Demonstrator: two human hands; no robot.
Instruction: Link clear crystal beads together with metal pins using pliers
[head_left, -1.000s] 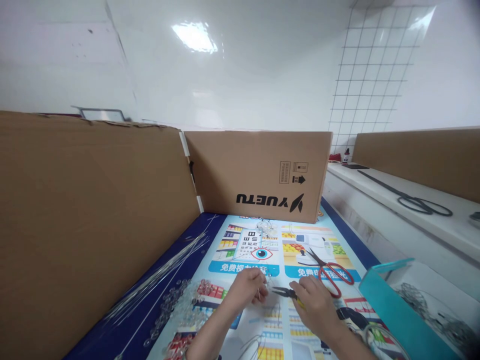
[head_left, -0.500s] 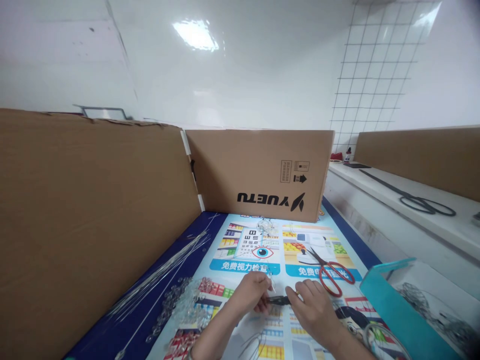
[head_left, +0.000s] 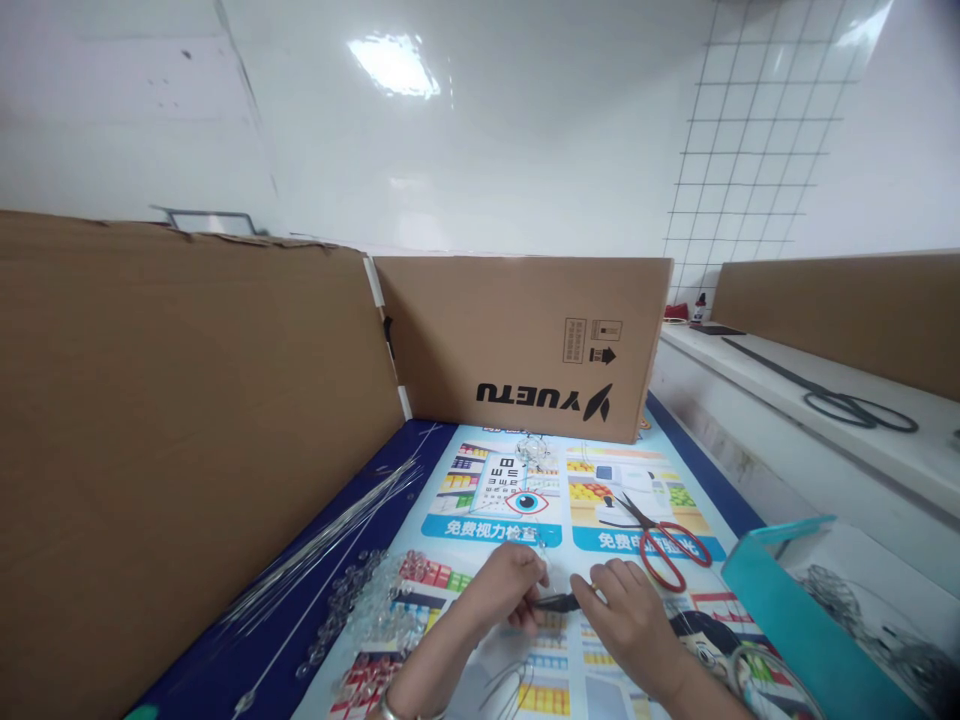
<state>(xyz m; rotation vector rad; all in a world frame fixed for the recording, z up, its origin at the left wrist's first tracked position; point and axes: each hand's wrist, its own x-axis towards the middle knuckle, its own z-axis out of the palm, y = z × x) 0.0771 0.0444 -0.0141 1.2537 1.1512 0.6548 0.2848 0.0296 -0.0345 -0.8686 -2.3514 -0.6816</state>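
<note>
My right hand (head_left: 630, 615) is closed around a pair of black-nosed pliers (head_left: 556, 603), whose jaws point left. The plier tips reach the fingertips of my left hand (head_left: 511, 588), which are pinched together. A thin wire with a small clear bead (head_left: 543, 542) rises from that pinch; the rest of it is hidden by the fingers. Loose clear beads (head_left: 375, 610) lie in a heap left of my left forearm. Short wire ends (head_left: 508, 688) rest on the printed mat below my hands. Red-handled scissors (head_left: 664, 550) lie spread beyond my right hand.
Long straight wires (head_left: 322, 550) lie along the left edge. A coiled wire piece (head_left: 532, 452) sits near the cardboard panel (head_left: 517, 340). At right stands a turquoise box (head_left: 810, 610) with tangled wire inside. Black scissors (head_left: 832, 395) rest on the white ledge.
The hands and pliers keep nearly the same place and grip. The whole view has shifted slightly.
</note>
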